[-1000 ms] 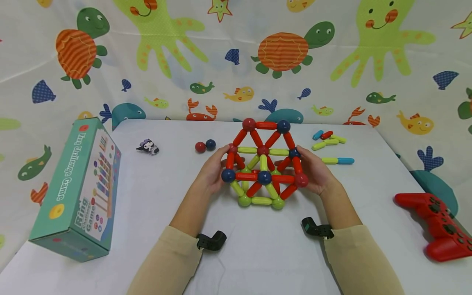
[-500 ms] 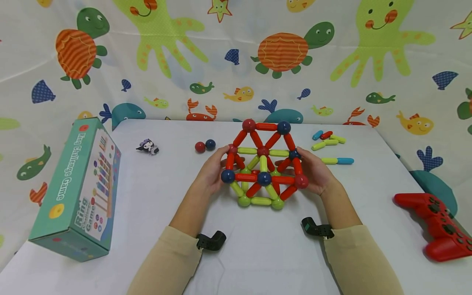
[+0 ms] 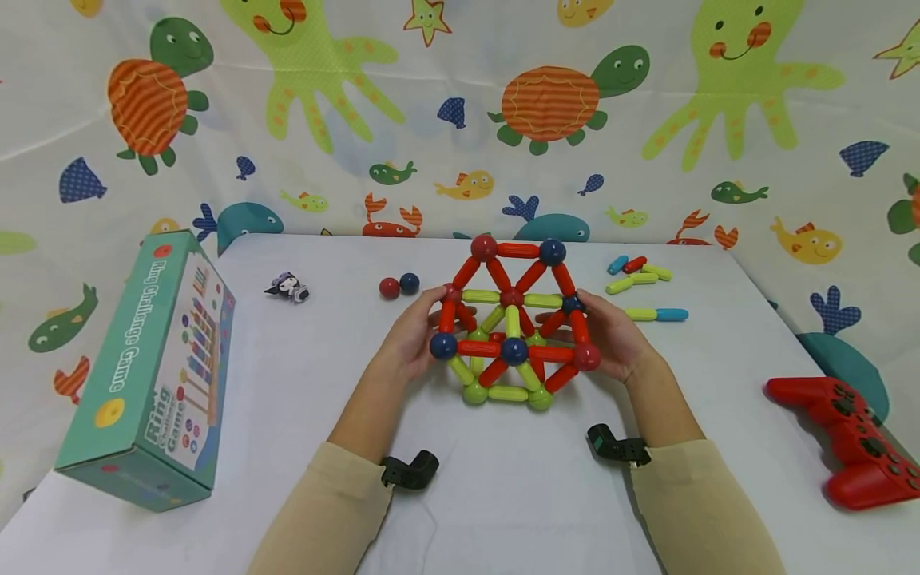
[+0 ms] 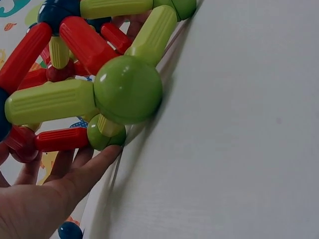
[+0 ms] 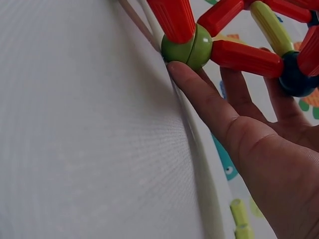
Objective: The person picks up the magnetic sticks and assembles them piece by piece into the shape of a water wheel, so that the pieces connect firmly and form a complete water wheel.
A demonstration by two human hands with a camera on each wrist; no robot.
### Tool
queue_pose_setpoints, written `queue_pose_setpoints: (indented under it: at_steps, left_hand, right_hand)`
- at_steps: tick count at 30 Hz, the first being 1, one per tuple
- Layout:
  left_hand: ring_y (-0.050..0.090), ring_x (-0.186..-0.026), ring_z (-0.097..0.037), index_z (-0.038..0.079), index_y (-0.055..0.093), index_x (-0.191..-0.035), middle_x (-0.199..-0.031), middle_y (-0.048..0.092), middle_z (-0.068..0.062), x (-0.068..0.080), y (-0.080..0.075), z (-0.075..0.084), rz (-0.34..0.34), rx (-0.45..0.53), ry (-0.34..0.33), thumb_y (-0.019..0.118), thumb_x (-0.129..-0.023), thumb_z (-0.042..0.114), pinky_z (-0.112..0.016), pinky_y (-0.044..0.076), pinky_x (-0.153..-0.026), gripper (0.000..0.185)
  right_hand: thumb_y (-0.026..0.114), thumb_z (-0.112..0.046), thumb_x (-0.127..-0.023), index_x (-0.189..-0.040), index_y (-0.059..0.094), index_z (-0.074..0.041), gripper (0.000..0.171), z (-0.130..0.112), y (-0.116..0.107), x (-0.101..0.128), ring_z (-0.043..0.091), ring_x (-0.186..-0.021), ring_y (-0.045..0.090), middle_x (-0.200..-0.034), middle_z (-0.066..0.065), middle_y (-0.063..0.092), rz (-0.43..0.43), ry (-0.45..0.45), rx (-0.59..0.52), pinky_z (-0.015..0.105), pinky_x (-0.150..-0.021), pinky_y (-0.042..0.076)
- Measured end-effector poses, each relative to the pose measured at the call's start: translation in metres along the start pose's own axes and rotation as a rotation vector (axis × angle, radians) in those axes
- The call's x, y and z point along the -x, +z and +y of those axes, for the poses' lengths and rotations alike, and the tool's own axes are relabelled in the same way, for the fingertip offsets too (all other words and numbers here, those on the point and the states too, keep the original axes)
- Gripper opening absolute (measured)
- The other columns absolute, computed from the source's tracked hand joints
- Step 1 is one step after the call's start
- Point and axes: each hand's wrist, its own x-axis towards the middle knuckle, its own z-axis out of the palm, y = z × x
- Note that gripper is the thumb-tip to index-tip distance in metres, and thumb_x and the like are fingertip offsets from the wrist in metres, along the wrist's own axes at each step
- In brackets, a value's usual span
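In the head view, a frame of magnetic rods and balls [image 3: 513, 351] stands at the middle of the white table, built from red and yellow-green rods with red, blue and green balls. My left hand [image 3: 410, 343] grips its left side, thumb by a red ball [image 3: 451, 295]. On the opposite side my right hand [image 3: 612, 339] holds it near a blue ball [image 3: 572, 305]. The fingers behind the frame are partly hidden. Each wrist view shows a fingertip at a low green ball: left wrist's green ball [image 4: 105, 133], right wrist's green ball [image 5: 189, 47].
Behind the frame lie a loose red ball [image 3: 389, 287] and a blue ball [image 3: 410, 283]. Several short rods [image 3: 632, 282] and a yellow-blue rod pair [image 3: 657, 315] are at right. A game box [image 3: 144, 375], small figurine [image 3: 287, 287] and red game controller [image 3: 848, 443] flank the hands.
Both hands keep their hold on the frame, which stays in nearly the same place. The whole head view has shifted only very slightly.
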Motion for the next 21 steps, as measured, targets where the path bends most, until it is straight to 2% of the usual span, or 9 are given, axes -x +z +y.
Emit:
queue_pose_setpoints:
  at_steps: [6,11,15,21]
  left_hand:
    - [0.063,-0.129,-0.033,0.017,0.055,-0.140,-0.141,0.060,-0.016,0.0008,-0.0010,-0.0010,-0.028,0.014,0.016,0.057,-0.104,0.041,-0.045,0.052,-0.107,0.044]
    - [0.064,-0.128,-0.034,0.017,0.055,-0.140,-0.141,0.060,-0.016,0.0007,-0.0019,-0.0022,-0.034,0.012,0.020,0.057,-0.104,0.041,-0.045,0.052,-0.108,0.044]
    - [0.063,-0.129,-0.034,0.017,0.056,-0.139,-0.141,0.060,-0.015,0.0001,-0.0016,-0.0029,-0.027,0.003,0.026,0.057,-0.103,0.041,-0.044,0.051,-0.109,0.043]
    - [0.060,-0.131,-0.032,0.017,0.056,-0.140,-0.143,0.058,-0.012,-0.0012,0.0006,-0.0024,-0.022,0.014,0.038,0.057,-0.104,0.042,-0.043,0.050,-0.111,0.044]
  right_hand:
    - [0.043,-0.050,-0.108,-0.151,0.038,-0.019,0.052,-0.0004,-0.0009,0.0003,0.038,-0.140,0.044,-0.132,0.004,0.067,-0.028,0.000,0.010,0.047,-0.098,0.058]
    - [0.046,-0.048,-0.108,-0.156,0.034,-0.018,0.058,0.0015,-0.0018,0.0002,0.042,-0.144,0.039,-0.133,0.004,0.067,-0.035,-0.015,-0.006,0.047,-0.099,0.058]
    - [0.046,-0.049,-0.108,-0.155,0.037,-0.019,0.057,0.0021,-0.0033,-0.0010,0.043,-0.147,0.035,-0.135,0.004,0.065,-0.042,-0.018,-0.016,0.047,-0.099,0.057]
    - [0.044,-0.048,-0.108,-0.149,0.047,-0.023,0.048,0.0024,-0.0039,-0.0017,0.037,-0.140,0.042,-0.135,0.005,0.064,-0.057,-0.040,-0.022,0.046,-0.098,0.058]
